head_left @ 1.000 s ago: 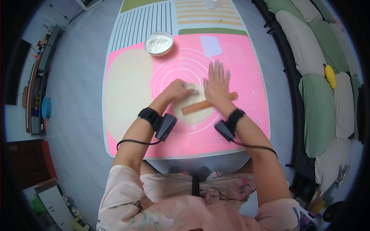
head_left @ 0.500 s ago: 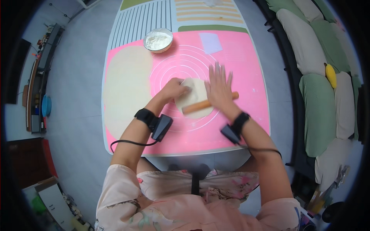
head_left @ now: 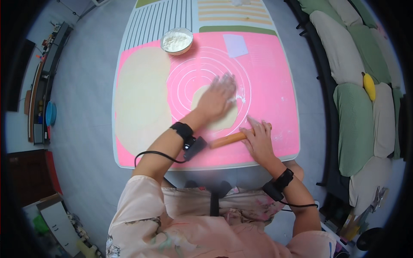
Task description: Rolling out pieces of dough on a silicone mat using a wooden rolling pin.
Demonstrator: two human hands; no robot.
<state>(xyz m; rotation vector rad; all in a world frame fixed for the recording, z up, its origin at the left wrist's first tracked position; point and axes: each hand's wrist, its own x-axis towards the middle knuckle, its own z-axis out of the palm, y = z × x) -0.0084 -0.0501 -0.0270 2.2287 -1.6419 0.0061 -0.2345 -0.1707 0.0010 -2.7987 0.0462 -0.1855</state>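
A small round of dough [head_left: 226, 119] lies on the pink silicone mat [head_left: 271, 86], partly hidden under my left hand [head_left: 216, 99]. That hand is stretched flat over the dough, its fingers extended and slightly blurred. White flour smears [head_left: 241, 99] mark the mat just right of those fingertips. Closer to me, a wooden rolling pin [head_left: 228, 139] lies slanted on the mat, clear of the dough. My right hand [head_left: 260, 139] grips it near its right end, fingers over the top. A large thin sheet of dough [head_left: 144, 99] covers the mat's left side.
A glass bowl of white flour [head_left: 177, 41] stands at the mat's far left edge. A pale translucent scraper-like sheet [head_left: 235, 45] lies at the far right of the mat. Beyond are striped table coverings [head_left: 234, 15]. A sofa with cushions [head_left: 357, 124] stands to the right.
My right hand has drawn the rolling pin off the dough, toward me. My left hand has moved from the dough's left edge to across its top, fingers now extended.
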